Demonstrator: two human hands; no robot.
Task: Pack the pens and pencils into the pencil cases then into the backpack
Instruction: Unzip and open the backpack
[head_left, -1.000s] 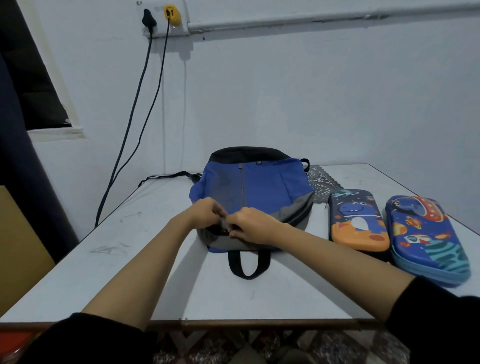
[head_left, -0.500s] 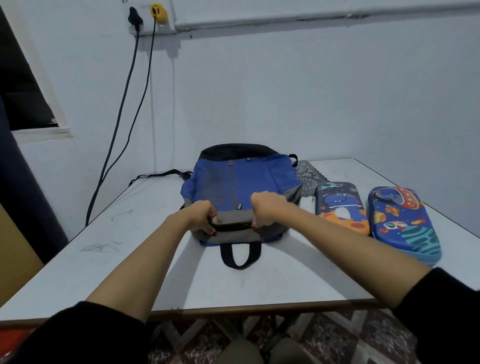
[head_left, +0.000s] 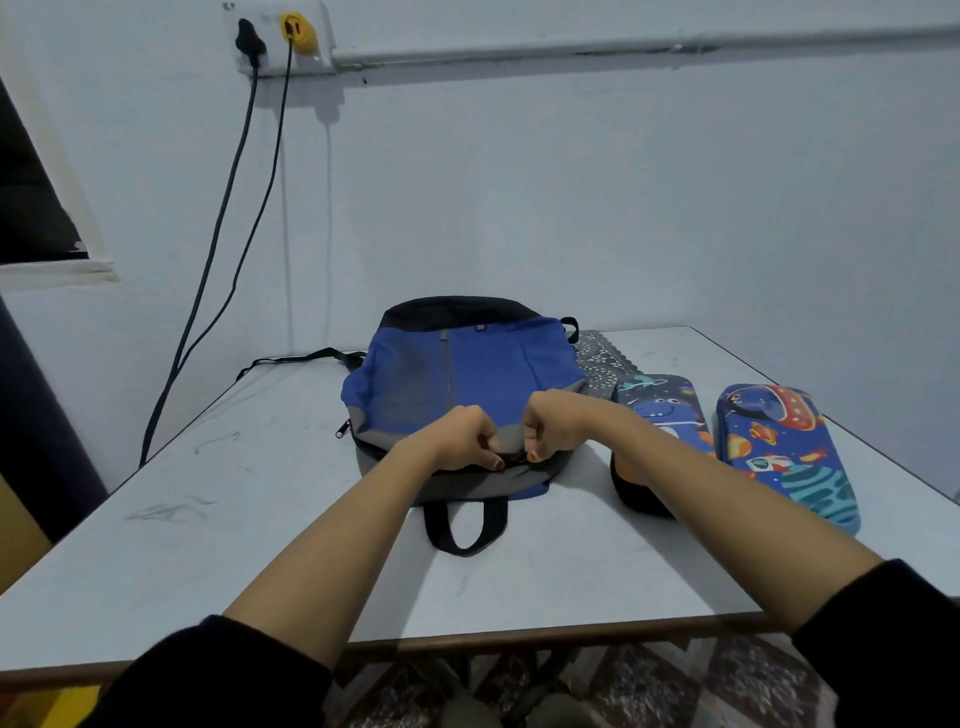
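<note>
Gripping the near top edge of the backpack (head_left: 483, 374), left hand (head_left: 464, 437) and right hand (head_left: 555, 426) pinch its fabric with curled fingers.

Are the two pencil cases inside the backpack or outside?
Outside. The dinosaur case and the rocket case lie on the table beside the backpack.

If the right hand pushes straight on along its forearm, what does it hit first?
Likely the backpack that the right hand now grips; the left hand sits close beside that line.
</note>
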